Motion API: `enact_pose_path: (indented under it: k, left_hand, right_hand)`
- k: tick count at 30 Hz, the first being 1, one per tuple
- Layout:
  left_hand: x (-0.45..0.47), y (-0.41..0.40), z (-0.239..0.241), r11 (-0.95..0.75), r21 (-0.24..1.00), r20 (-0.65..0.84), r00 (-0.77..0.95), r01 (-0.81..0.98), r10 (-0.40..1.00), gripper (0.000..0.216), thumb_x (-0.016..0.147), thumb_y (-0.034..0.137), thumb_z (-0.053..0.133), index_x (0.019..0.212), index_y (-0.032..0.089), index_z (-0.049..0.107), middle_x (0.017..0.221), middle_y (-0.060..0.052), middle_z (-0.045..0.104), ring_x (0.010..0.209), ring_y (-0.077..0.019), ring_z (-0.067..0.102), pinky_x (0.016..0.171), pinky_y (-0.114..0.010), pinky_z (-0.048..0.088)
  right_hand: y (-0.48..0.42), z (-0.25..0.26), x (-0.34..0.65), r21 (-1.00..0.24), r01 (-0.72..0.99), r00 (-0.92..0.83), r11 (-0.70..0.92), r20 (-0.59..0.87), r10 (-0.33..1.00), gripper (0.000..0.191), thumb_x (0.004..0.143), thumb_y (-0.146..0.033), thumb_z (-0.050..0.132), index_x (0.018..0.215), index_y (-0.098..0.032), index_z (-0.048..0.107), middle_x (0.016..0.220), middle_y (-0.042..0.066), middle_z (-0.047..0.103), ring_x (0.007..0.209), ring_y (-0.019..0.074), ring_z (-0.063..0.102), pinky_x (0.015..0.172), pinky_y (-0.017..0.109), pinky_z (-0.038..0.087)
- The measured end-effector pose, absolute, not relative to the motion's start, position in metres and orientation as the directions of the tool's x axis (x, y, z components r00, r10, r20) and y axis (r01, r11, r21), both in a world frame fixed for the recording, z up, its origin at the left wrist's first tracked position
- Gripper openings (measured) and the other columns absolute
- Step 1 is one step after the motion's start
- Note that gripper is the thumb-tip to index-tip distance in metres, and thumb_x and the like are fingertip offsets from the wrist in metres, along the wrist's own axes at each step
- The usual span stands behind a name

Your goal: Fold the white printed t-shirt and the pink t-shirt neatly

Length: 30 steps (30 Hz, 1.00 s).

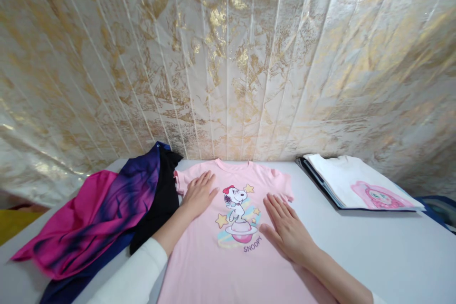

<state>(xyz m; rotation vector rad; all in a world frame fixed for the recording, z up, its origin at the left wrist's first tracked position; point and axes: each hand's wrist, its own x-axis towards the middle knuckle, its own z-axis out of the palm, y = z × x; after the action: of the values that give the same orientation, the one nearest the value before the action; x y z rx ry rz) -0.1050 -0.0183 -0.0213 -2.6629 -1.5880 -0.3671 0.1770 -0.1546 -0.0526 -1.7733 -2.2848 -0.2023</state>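
A pink short-sleeved T-shirt (228, 275) lies spread face up, its neckline toward the curtain. On its front is a printed cartoon dog standing on a planet with stars, above the word SNOOPY. My left hand (200, 193) rests on the shirt near the sleeve on the left, fingers stretched out and holding nothing. Flat on the right side of the shirt, beside the print, lies my right hand (286, 228) with its fingers extended and its thumb apart. The shirt's lower end runs out of view at the bottom.
Left of the shirt lies a loose heap of pink, purple and black clothes (138, 190). A stack of folded garments (342, 178), a white printed one on top, sits on the right of the white table (356, 251). Behind stands a gold-patterned curtain (228, 57).
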Motion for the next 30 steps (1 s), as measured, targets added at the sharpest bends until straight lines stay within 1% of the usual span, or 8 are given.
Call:
enact_pose_path:
  k: [4, 8, 11, 15, 22, 26, 28, 30]
  left_hand:
    - [-0.1, -0.021, -0.015, -0.475, 0.093, 0.189, 0.453, 0.875, 0.871, 0.049, 0.098, 0.037, 0.037, 0.142, 0.016, 0.039, 0.151, -0.012, 0.033, 0.141, -0.0235, 0.027, 0.112, -0.043, 0.023]
    - [-0.099, -0.063, -0.002, -0.534, 0.089, 0.195, 0.511, 0.841, 0.837, 0.047, 0.1, 0.032, 0.031, 0.144, 0.016, 0.037, 0.155, -0.009, 0.027, 0.143, -0.0185, 0.021, 0.114, -0.036, 0.018]
    - [-0.109, -0.115, 0.0, -0.594, 0.09, 0.185, 0.572, 0.8, 0.799, 0.047, 0.101, 0.034, 0.03, 0.146, 0.019, 0.035, 0.156, -0.005, 0.025, 0.143, -0.0165, 0.021, 0.114, -0.034, 0.019]
    - [-0.131, -0.158, -0.011, -0.657, 0.092, 0.201, 0.633, 0.748, 0.748, 0.055, 0.101, 0.047, 0.03, 0.148, 0.018, 0.031, 0.155, -0.007, 0.025, 0.143, -0.02, 0.023, 0.113, -0.036, 0.022]
    - [-0.139, -0.121, -0.019, -0.612, 0.082, 0.161, 0.595, 0.787, 0.787, 0.059, 0.099, 0.048, 0.034, 0.146, 0.013, 0.033, 0.154, -0.012, 0.026, 0.142, -0.0236, 0.024, 0.113, -0.041, 0.021]
    - [-0.134, -0.104, -0.018, -0.623, 0.085, 0.167, 0.606, 0.777, 0.778, 0.058, 0.098, 0.048, 0.035, 0.146, 0.016, 0.034, 0.153, -0.011, 0.029, 0.142, -0.0228, 0.025, 0.112, -0.039, 0.022]
    - [-0.134, -0.103, -0.02, -0.625, 0.086, 0.18, 0.605, 0.776, 0.776, 0.054, 0.099, 0.047, 0.035, 0.145, 0.018, 0.037, 0.153, -0.009, 0.032, 0.141, -0.0216, 0.026, 0.112, -0.038, 0.022]
    - [-0.137, -0.107, -0.022, -0.597, 0.083, 0.205, 0.573, 0.798, 0.793, 0.051, 0.099, 0.042, 0.035, 0.143, 0.017, 0.039, 0.153, -0.011, 0.032, 0.141, -0.023, 0.026, 0.111, -0.04, 0.023]
  right_hand:
    - [-0.149, -0.047, 0.183, -0.032, 0.975, -0.207, 0.221, 0.247, 0.947, 0.07, 0.094, -0.061, 0.031, 0.146, -0.015, 0.037, 0.153, 0.012, 0.03, 0.142, 0.0273, 0.025, 0.113, 0.046, 0.027]
    - [-0.157, -0.039, 0.177, -0.057, 0.974, -0.203, 0.219, 0.207, 0.957, 0.067, 0.096, -0.058, 0.029, 0.147, -0.015, 0.035, 0.154, 0.012, 0.028, 0.142, 0.0265, 0.026, 0.113, 0.047, 0.026]
    - [-0.18, -0.032, 0.159, -0.07, 0.941, -0.309, 0.33, 0.212, 0.927, 0.064, 0.097, -0.055, 0.031, 0.15, -0.02, 0.028, 0.155, 0.009, 0.025, 0.142, 0.0257, 0.024, 0.113, 0.047, 0.025]
    - [-0.204, -0.025, 0.134, -0.107, 0.861, -0.481, 0.497, 0.143, 0.865, 0.065, 0.095, -0.055, 0.037, 0.151, -0.026, 0.023, 0.155, 0.005, 0.024, 0.142, 0.0268, 0.024, 0.113, 0.046, 0.027]
    - [-0.158, -0.026, 0.145, -0.083, 0.932, -0.344, 0.353, 0.11, 0.933, 0.058, 0.098, -0.052, 0.035, 0.148, -0.024, 0.033, 0.156, 0.007, 0.024, 0.143, 0.0261, 0.021, 0.113, 0.047, 0.025]
    - [-0.142, -0.027, 0.153, -0.087, 0.932, -0.342, 0.352, 0.114, 0.933, 0.057, 0.098, -0.051, 0.033, 0.148, -0.023, 0.032, 0.156, 0.007, 0.024, 0.143, 0.0249, 0.02, 0.113, 0.046, 0.025]
    - [-0.144, -0.028, 0.154, -0.112, 0.921, -0.357, 0.372, 0.136, 0.924, 0.055, 0.098, -0.048, 0.032, 0.148, -0.023, 0.034, 0.156, 0.007, 0.025, 0.143, 0.0239, 0.021, 0.113, 0.045, 0.025]
    - [-0.147, -0.029, 0.156, -0.155, 0.909, -0.36, 0.386, 0.173, 0.917, 0.053, 0.099, -0.045, 0.032, 0.145, -0.022, 0.038, 0.155, 0.009, 0.026, 0.142, 0.0232, 0.024, 0.113, 0.044, 0.026]
